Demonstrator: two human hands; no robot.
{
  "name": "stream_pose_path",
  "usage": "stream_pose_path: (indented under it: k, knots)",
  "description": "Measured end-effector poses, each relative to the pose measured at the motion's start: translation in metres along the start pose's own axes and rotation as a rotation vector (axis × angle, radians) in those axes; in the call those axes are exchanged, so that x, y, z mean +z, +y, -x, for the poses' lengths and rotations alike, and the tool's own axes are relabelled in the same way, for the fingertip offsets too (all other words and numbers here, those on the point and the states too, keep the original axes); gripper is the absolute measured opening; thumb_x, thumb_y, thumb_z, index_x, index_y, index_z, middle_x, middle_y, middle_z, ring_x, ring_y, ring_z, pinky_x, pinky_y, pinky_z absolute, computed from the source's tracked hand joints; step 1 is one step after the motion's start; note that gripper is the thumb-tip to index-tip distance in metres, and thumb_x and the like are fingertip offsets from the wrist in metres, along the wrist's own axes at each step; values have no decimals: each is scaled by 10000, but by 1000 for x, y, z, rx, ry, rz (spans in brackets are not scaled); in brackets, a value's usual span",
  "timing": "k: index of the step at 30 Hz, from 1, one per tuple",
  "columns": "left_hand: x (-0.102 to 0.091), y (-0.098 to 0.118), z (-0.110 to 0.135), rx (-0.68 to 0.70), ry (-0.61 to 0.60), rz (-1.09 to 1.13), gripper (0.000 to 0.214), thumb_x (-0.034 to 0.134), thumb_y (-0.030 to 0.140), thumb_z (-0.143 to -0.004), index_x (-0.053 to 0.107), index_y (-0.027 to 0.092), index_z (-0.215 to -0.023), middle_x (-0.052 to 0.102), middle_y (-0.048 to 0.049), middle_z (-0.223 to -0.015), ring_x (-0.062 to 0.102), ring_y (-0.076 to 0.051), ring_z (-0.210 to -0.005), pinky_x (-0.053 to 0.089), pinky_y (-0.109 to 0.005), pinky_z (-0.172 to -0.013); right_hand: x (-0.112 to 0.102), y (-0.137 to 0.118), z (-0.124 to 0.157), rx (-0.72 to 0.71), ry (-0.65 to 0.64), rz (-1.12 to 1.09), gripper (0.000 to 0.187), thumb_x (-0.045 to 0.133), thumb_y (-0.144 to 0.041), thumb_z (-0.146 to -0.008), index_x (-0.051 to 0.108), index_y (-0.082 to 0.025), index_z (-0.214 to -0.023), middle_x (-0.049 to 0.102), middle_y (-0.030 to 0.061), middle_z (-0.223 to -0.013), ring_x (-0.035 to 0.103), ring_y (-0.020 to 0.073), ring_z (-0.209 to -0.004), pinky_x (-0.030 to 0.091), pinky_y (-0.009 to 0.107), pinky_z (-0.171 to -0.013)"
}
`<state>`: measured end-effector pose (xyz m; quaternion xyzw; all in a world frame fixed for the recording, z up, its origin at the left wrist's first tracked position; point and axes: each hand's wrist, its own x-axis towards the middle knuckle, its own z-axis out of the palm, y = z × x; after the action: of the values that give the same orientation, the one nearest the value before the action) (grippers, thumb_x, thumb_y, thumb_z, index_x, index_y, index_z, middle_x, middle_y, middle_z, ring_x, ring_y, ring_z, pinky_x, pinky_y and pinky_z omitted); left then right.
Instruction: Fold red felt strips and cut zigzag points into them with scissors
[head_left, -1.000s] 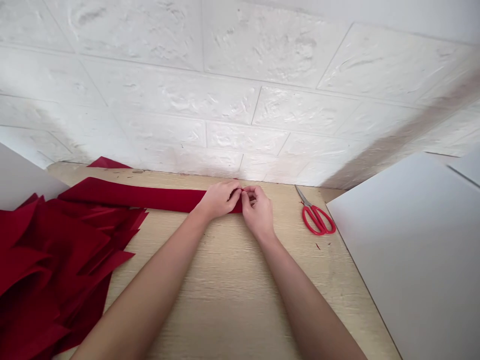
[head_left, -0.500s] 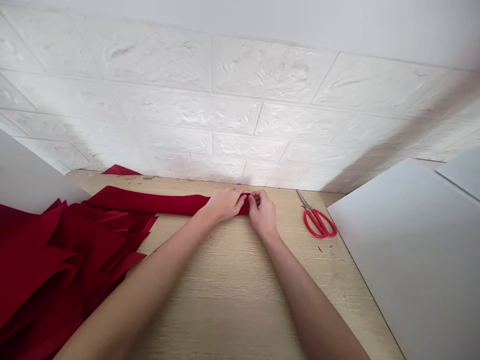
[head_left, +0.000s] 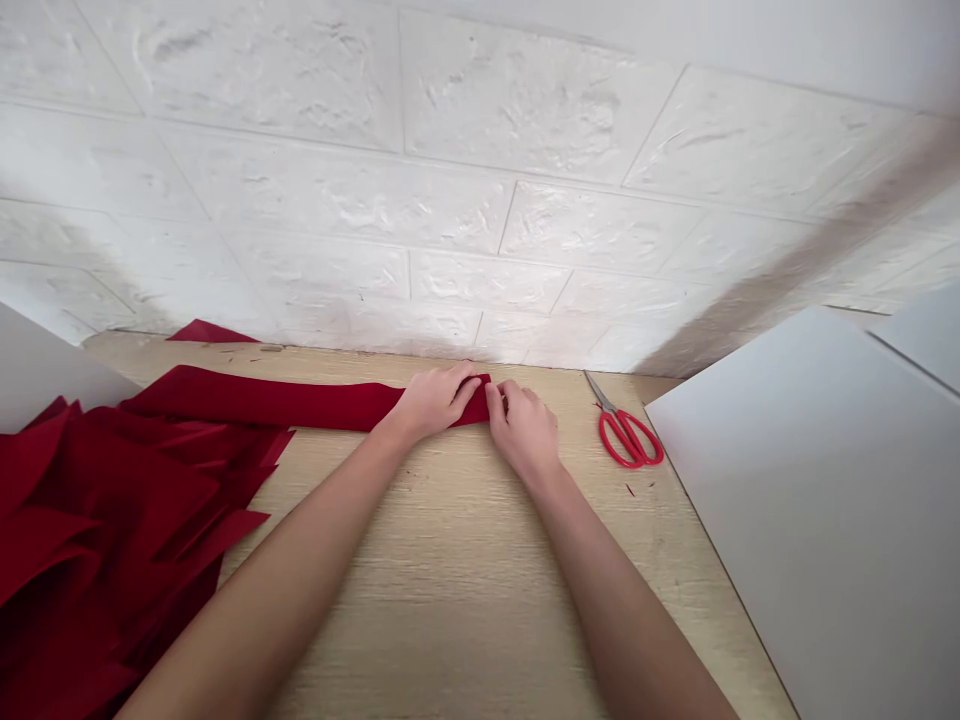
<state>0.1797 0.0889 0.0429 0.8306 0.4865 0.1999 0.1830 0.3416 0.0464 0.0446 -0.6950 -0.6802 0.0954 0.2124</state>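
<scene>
Red cloth strip (head_left: 277, 400): lies lengthwise on the pale wood-grained tabletop (head_left: 435, 600), close to the foot of the wall, and runs from the left side to an end between the two hands. Looks smooth along most of its length, slightly raised just before the left hand (head_left: 435, 400).

Left hand: rests across the strip near that end, palm down, fingers together and bent, thumb alongside. Cannot tell whether pinching the cloth or only pressing on it. Right hand (head_left: 525, 425): half curled, thumb and forefinger drawn close together, tips at the strip's very end. Cannot tell whether gripping it.

To the left, a loose heap of red cloth pieces (head_left: 112, 520), overlapping, with pointed corners toward the middle; meets the strip's left end. Behind, against the wall, a small red triangle of cloth (head_left: 210, 331).

To the right, well apart from the strip, red-handled scissors (head_left: 630, 438), blades toward the wall; just below, tiny red scraps (head_left: 630, 490).

At the sides, a left white panel (head_left: 52, 360) and a right white panel (head_left: 810, 500); beyond, a white brick-patterned wall (head_left: 337, 180).
</scene>
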Motion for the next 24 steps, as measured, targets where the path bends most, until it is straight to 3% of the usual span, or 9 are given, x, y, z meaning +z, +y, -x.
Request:
stream_pose_path:
  k: [3,13,20,24]
  knots:
    - [0,0,0,0,-4,11,310,316,385,-1042,564,217,-960,712,-65,-914,669,-255,-808,430,-345,-659,3,2,-1,-59,-27,110,430,351,-435,-1061,677,-215,-887,720,126,-847,655,243,-744,429,332,-667]
    - [0,-6,-3,-48,54,195,297,370,380,-1015,616,215,-991,740,-52,-925,684,-242,-833,487,-359,-717,6,3,-1,-97,2,180,402,360,-375,-1057,682,-216,-875,710,120,-816,656,239,-729,415,326,-635]
    - [3,-5,-3,-39,25,140,310,381,373,-996,648,218,-977,756,-58,-965,688,-249,-865,483,-363,-739,11,1,0,-92,10,121,382,362,-381,-1056,658,-218,-878,711,115,-857,648,242,-783,403,327,-651]
    - [3,-5,-2,-14,29,101,329,355,404,-1007,623,217,-966,736,-55,-892,667,-244,-788,454,-355,-680,-10,15,-1,-61,128,-50,320,367,-397,-1036,627,-212,-1013,706,87,-936,638,229,-846,425,324,-700]
